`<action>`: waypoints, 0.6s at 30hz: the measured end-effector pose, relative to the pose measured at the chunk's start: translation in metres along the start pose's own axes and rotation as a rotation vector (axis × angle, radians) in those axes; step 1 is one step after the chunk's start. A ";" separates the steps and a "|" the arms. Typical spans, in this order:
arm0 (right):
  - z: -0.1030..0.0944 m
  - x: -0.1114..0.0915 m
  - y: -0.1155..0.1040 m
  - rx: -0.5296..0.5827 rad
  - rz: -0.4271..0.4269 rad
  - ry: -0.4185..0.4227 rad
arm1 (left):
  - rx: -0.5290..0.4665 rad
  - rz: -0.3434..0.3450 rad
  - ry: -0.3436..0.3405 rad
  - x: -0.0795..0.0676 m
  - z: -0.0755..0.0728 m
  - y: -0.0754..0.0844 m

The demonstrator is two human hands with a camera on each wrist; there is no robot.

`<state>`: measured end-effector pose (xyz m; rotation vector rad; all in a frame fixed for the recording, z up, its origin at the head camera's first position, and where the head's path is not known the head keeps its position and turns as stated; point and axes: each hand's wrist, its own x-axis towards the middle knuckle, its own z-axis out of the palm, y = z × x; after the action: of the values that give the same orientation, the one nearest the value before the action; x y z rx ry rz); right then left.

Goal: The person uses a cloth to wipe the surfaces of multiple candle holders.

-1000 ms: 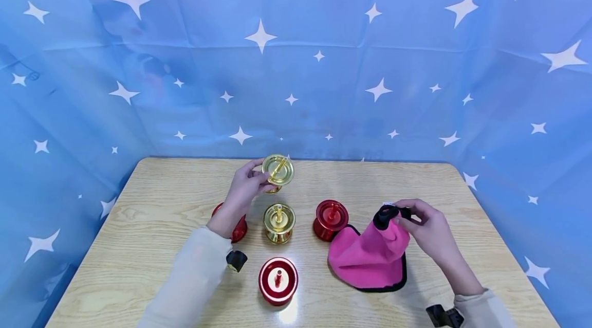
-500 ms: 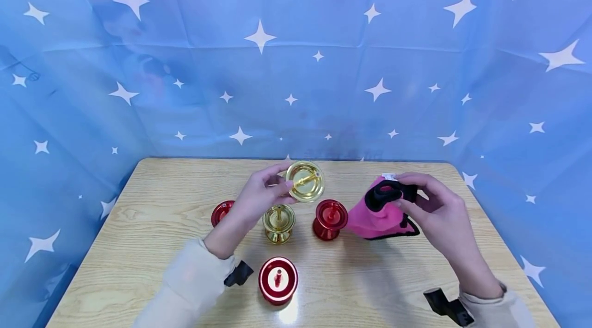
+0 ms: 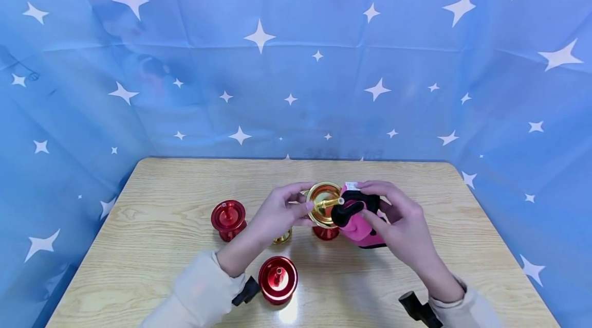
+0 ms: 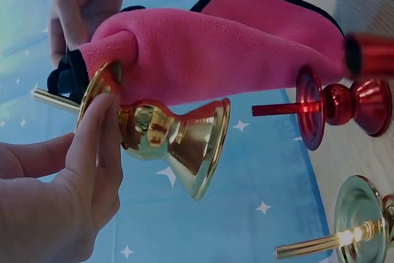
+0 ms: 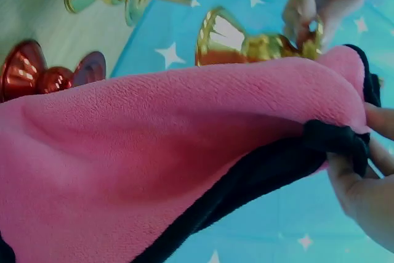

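Pinched by the rim in my left hand (image 3: 277, 217) is a gold candle holder (image 3: 322, 194), lifted above the table. Its dish faces toward me, with a thin rod rising from the centre; the flared foot shows in the left wrist view (image 4: 197, 146). My right hand (image 3: 407, 222) grips the bunched, black-edged end of a pink cloth (image 3: 358, 228). This end is close beside the dish and rod; whether it touches the rim I cannot tell. Most of the cloth hangs down, filling the right wrist view (image 5: 154, 146).
A red candle holder (image 3: 326, 234) stands behind the raised gold one, partly hidden. Another gold holder (image 3: 283, 238) is mostly covered by my left hand. Two more red holders stand at left (image 3: 228, 217) and front (image 3: 278, 280) on the wooden table (image 3: 176, 184). A starry blue curtain hangs behind.
My left hand has lifted the gold candle holder from the back and carried it right and nearer, tilting it. My right hand has raised the cloth and brought it left to the holder.
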<state>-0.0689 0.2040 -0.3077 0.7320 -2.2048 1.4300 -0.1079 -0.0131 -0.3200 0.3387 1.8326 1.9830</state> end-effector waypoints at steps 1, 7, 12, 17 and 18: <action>0.002 0.000 0.001 0.005 0.003 -0.001 | 0.002 0.002 -0.006 -0.001 0.001 -0.001; 0.011 -0.003 0.004 0.052 0.002 0.008 | 0.022 0.004 -0.020 -0.004 0.002 -0.005; 0.019 -0.007 0.008 -0.016 -0.070 -0.009 | 0.063 -0.009 -0.012 -0.005 0.002 -0.006; 0.025 -0.011 0.012 -0.148 -0.157 -0.054 | 0.134 -0.016 0.003 -0.006 0.002 -0.006; 0.026 -0.012 0.013 -0.157 -0.159 -0.065 | 0.152 -0.016 0.003 -0.006 0.002 -0.006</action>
<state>-0.0692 0.1865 -0.3338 0.8873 -2.2213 1.1575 -0.1005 -0.0134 -0.3250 0.3650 1.9874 1.8391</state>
